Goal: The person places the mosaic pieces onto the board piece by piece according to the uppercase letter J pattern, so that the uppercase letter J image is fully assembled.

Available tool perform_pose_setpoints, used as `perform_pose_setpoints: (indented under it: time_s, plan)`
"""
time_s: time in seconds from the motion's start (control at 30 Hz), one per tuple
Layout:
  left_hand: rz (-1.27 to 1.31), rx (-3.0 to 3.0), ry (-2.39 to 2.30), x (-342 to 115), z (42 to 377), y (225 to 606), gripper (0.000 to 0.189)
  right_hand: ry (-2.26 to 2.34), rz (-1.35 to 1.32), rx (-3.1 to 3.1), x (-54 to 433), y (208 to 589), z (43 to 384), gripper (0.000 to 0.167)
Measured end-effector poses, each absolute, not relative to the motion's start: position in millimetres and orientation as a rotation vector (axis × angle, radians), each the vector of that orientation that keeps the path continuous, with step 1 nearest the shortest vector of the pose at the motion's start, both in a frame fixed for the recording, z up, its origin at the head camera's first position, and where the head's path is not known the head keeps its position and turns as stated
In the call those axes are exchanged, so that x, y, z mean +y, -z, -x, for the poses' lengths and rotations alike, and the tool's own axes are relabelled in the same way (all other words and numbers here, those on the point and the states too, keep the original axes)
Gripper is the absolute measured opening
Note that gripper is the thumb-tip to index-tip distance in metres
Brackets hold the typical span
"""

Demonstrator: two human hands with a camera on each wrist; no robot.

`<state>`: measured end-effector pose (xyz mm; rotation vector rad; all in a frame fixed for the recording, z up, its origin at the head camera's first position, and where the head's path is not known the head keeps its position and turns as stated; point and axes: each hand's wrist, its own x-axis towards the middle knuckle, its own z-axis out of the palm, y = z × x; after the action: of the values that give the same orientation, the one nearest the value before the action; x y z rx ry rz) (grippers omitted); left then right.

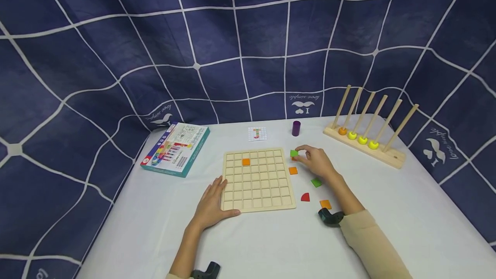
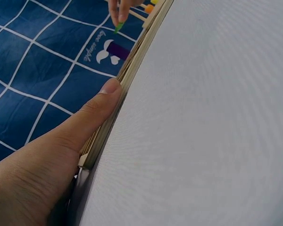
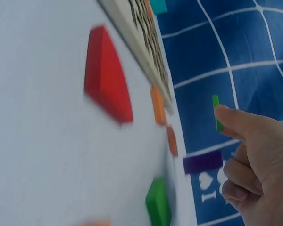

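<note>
A square wooden grid board (image 1: 257, 208) lies on the white table, with one orange square tile (image 1: 246, 162) in an upper-left cell. My left hand (image 1: 211, 208) rests at the board's near left corner, fingers at the left side and thumb along the front edge. Off the board's right side, my right hand (image 1: 318, 161) pinches a green square tile (image 3: 217, 123) between thumb and finger, above the table. Below it are an orange tile (image 1: 293, 170), another orange piece partly hidden, a green tile (image 1: 316, 182), a red quarter-circle (image 1: 305, 197) and an orange tile (image 1: 325, 204).
Behind the board lie a small pattern card (image 1: 257, 134) and a standing purple cylinder (image 1: 296, 128). A flat game box (image 1: 176, 149) is at the back left. At the back right stands a wooden peg rack (image 1: 364, 144) with orange and yellow beads. A dark checked cloth (image 1: 259, 33) hangs behind.
</note>
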<state>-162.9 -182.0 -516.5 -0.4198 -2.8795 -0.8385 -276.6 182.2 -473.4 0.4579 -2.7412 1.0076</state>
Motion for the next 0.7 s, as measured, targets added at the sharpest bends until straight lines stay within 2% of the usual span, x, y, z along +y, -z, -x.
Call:
perform_pose_setpoints:
  time_s: [0.37, 0.7]
  plan:
    - [0.418, -2.890, 0.842, -183, 161, 515, 0.115, -1.053, -0.594, -2.736, 129, 462, 277, 0.033]
    - [0.424, -2.884, 0.848, -183, 162, 515, 0.113, -1.000, -0.716, -2.750, 92, 474, 274, 0.033]
